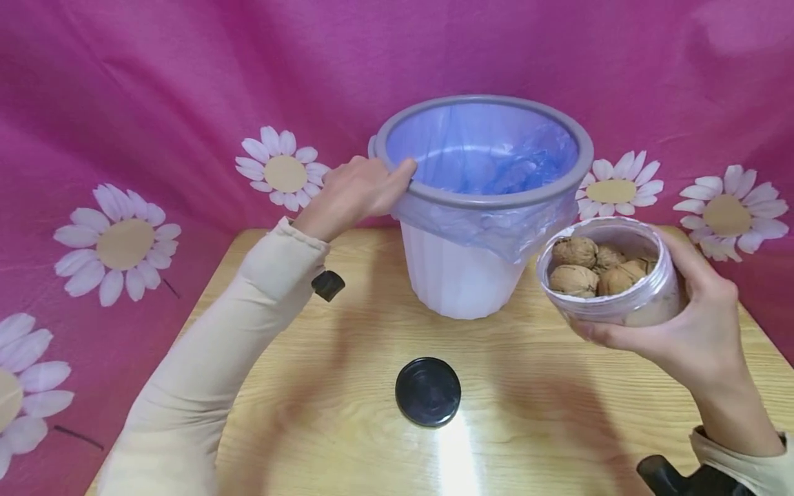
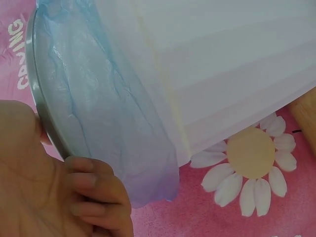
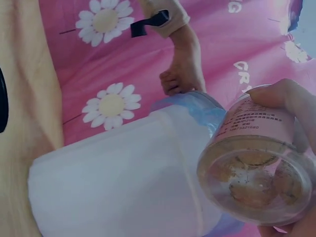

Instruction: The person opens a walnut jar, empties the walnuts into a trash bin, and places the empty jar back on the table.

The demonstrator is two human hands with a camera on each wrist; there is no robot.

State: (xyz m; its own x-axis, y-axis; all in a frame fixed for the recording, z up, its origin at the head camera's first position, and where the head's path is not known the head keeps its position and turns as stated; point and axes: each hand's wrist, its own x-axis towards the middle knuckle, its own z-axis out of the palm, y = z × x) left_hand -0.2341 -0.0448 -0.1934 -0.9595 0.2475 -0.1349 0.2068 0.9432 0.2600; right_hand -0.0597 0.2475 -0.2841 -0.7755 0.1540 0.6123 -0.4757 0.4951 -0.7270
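My left hand (image 1: 360, 189) grips the grey rim of a white trash bin (image 1: 462, 269) at its left side, the thumb over the edge. In the left wrist view the curled fingers (image 2: 96, 190) lie against the outside of the rim. A thin blue bag (image 1: 490, 227) lines the bin and folds down over its outside. With my right hand (image 1: 701, 327) I hold a clear plastic jar (image 1: 657, 296), lidless and tilted towards me, just right of the bin. Walnuts (image 1: 573, 279) fill it to near the mouth. A printed pink label (image 3: 256, 121) shows on the jar in the right wrist view.
A round black lid (image 1: 428, 391) lies on the wooden table (image 1: 347, 427) in front of the bin. Behind and at the sides hangs a pink cloth (image 1: 186, 83) with white daisies. Black straps (image 1: 327, 284) show at both wrists.
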